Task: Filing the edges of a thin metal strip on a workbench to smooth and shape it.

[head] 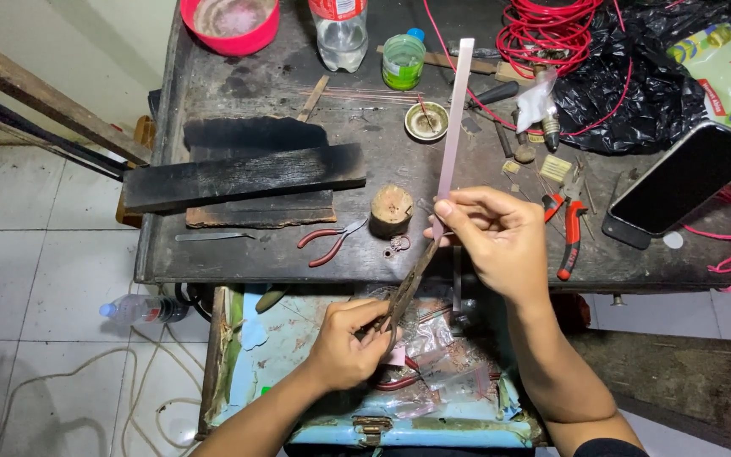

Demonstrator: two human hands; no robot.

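The right hand [492,241] pinches a long pale strip [455,118] upright above the bench [239,254]. The left hand [344,343] grips rusty shears [408,288], whose blades meet the strip's lower end.

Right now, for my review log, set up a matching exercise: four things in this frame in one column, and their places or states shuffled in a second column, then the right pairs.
Things:
1. pale strip
2. rusty shears
3. red bowl
4. phone

Places or states:
A. lying screen-up at the bench's right end
B. gripped by the left hand, blades at the strip's lower end
C. at the bench's far left corner
D. held upright by the right hand

Pairs: 1-D, 2-B, 3-C, 4-A
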